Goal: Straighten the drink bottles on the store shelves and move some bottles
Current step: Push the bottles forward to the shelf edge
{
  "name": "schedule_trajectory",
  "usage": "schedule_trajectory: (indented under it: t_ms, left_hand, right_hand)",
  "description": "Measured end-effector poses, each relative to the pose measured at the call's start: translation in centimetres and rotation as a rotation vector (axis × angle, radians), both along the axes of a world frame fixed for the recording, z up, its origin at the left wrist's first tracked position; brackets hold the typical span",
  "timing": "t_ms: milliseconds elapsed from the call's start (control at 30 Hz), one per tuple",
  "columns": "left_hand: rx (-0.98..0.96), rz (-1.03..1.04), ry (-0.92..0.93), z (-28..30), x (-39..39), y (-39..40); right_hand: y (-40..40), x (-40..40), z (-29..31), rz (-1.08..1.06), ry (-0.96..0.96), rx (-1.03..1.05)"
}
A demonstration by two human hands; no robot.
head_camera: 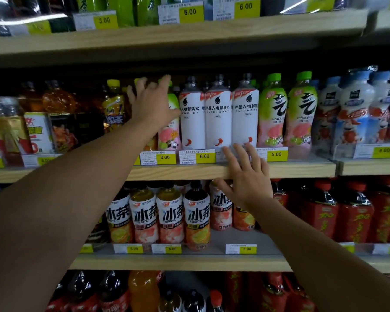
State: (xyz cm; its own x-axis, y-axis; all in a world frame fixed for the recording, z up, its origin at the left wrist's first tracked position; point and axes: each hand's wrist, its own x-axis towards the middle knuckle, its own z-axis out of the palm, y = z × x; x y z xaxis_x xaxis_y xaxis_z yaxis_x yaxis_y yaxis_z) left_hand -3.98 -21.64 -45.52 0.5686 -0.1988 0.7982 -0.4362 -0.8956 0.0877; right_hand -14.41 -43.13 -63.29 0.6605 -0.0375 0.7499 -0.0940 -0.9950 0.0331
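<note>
"Alienergy" bottles above 6.00 tag

Pink bottle half hidden behind left hand, top-shelf bottles cropped

This is a shop, the drinks aisle of a grocery or convenience store. Wooden shelves run across the view in tiers, each packed with rows of bottled drinks facing out: white bottles at the centre, green-capped pink ones toward 2 o'clock, red-labelled bottles at 4 o'clock. Yellow price tags reading 3.00, 5.00 and 6.00 line the shelf edges behind clear strips.
</note>
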Motion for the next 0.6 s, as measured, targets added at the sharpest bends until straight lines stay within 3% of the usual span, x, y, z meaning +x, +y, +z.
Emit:
schedule_trajectory:
  t_ms: [267, 600]
  left_hand:
    - [-0.216, -0.320, -0.155, -3.6, -2.8, 1.0]
    - [-0.325, -0.471, -0.247, -3.9, -5.7, 2.6]
  right_hand:
    - [-0.1, 0.2, 0.0, -0.024, 0.025, 0.004]
    - [0.1, -0.2, 0.3, -0.039, 0.075, 0.011]
